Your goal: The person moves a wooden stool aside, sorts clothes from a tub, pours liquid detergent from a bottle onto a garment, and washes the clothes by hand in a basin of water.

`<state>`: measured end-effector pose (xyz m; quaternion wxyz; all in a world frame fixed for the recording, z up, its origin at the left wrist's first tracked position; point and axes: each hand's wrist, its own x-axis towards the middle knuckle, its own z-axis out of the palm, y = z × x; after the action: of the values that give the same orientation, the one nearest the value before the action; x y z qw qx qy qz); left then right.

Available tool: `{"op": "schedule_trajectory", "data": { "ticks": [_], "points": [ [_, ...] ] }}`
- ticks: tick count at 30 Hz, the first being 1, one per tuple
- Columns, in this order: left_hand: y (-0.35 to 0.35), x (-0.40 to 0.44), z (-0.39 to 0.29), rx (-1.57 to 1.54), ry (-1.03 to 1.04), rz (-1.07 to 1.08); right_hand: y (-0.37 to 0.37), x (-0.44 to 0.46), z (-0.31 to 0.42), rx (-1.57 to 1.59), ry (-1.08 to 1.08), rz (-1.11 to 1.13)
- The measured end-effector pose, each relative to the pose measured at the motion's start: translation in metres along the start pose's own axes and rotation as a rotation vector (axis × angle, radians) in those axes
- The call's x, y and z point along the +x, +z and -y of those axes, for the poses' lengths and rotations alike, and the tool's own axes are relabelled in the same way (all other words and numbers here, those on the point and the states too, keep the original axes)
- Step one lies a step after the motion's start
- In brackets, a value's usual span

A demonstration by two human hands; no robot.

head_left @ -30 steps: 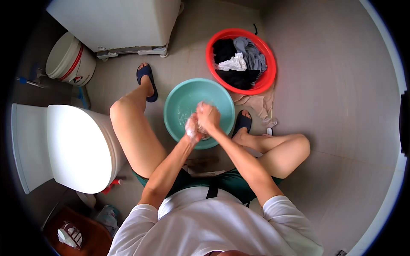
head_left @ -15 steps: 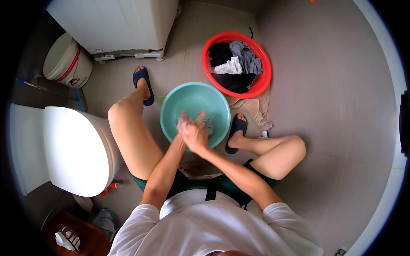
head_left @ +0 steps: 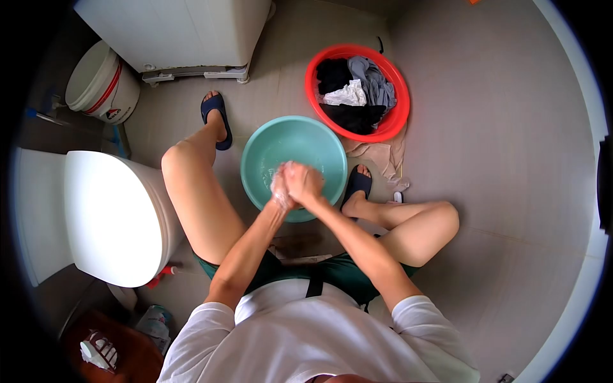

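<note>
My left hand [head_left: 280, 186] and my right hand [head_left: 302, 181] press together above the near part of a teal basin [head_left: 255, 140]. Both have curled fingers, and white suds coat my left hand and wrist. Whatever lies between the palms is hidden, and motion blurs the fingertips. A little sudsy water shows at the bottom of the basin, which stands on the floor between my feet.
A red basin [head_left: 400, 121] with black, grey and white clothes [head_left: 348, 94] stands beyond, at the right, beside a crumpled beige cloth [head_left: 378, 156]. At the left are a toilet [head_left: 112, 217] and a white bucket [head_left: 105, 89]. A white appliance [head_left: 179, 32] stands behind.
My hands have come up and closer together, with the fingers now folded. A greyish cloth that showed beside my right hand in the basin is now out of sight.
</note>
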<state>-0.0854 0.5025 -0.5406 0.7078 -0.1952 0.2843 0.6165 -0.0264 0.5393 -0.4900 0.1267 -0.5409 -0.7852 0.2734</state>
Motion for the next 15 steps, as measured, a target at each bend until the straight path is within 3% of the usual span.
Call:
{"op": "schedule_trajectory", "data": {
  "ticks": [1,4,5,6,8,9,11,12,13,15],
  "points": [
    [0.031,-0.023,0.006,0.086,0.133,-0.117,-0.01,0.014,-0.006,-0.034,0.056,0.017],
    [0.0,0.003,0.007,0.119,0.141,-0.02,-0.019,0.021,-0.003,-0.071,0.121,0.048],
    [0.017,-0.003,-0.003,0.064,0.137,0.038,-0.017,0.008,0.001,-0.077,0.014,0.089],
    [0.028,-0.014,-0.016,-0.092,-0.032,0.2,-0.005,-0.013,0.01,-0.092,-0.108,-0.126],
    [0.012,-0.007,-0.025,-0.037,-0.073,0.25,0.009,-0.03,0.01,-0.092,-0.229,-0.285],
    [0.006,-0.004,-0.02,-0.002,-0.063,0.183,0.013,-0.03,0.004,-0.074,-0.226,-0.237],
    [0.027,-0.018,-0.01,0.082,-0.019,-0.036,0.002,-0.013,0.003,0.012,-0.014,-0.006],
    [0.039,-0.025,-0.008,0.135,0.021,-0.184,-0.003,0.004,-0.005,-0.016,0.004,-0.06],
    [0.008,-0.002,0.006,0.105,0.187,-0.032,-0.005,0.016,-0.011,-0.046,0.02,-0.116],
    [-0.003,0.001,0.013,0.169,0.148,-0.046,-0.001,0.02,-0.02,-0.048,0.067,-0.099]
  ]
}}
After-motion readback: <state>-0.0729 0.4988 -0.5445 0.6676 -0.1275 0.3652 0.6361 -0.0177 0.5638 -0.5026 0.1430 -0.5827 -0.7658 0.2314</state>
